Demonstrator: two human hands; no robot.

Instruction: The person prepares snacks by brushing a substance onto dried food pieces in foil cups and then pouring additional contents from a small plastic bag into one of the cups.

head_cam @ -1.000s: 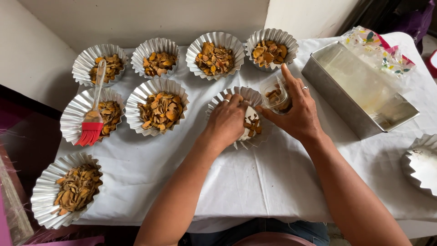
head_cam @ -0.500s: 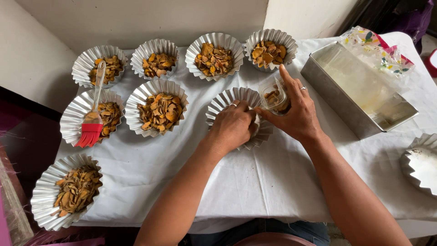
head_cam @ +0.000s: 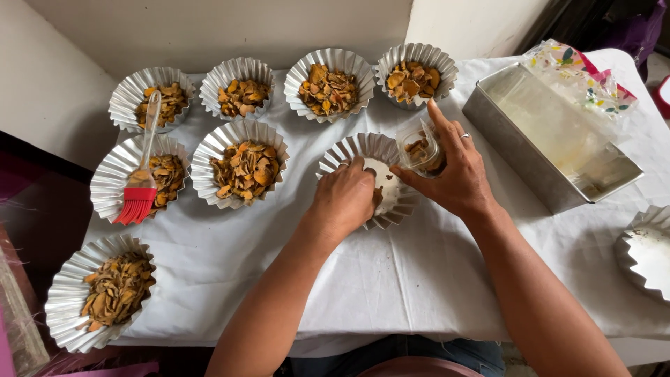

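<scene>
My left hand reaches into a fluted foil dish at the table's middle, fingers curled over a few brown dried slices on its pale bottom. My right hand holds a small clear plastic cup of the same dried slices, tilted over the dish's far right rim. The index finger is stretched out past the cup. A ring shows on that hand.
Several foil dishes of orange-brown dried slices stand on the white cloth at left and back. A red silicone brush lies on one. A rectangular metal tin and a patterned plastic bag are at right; an empty foil dish sits at the right edge.
My left hand has slid left and nearer inside the middle dish, uncovering its pale bottom. My right hand with the cup has hardly moved.
</scene>
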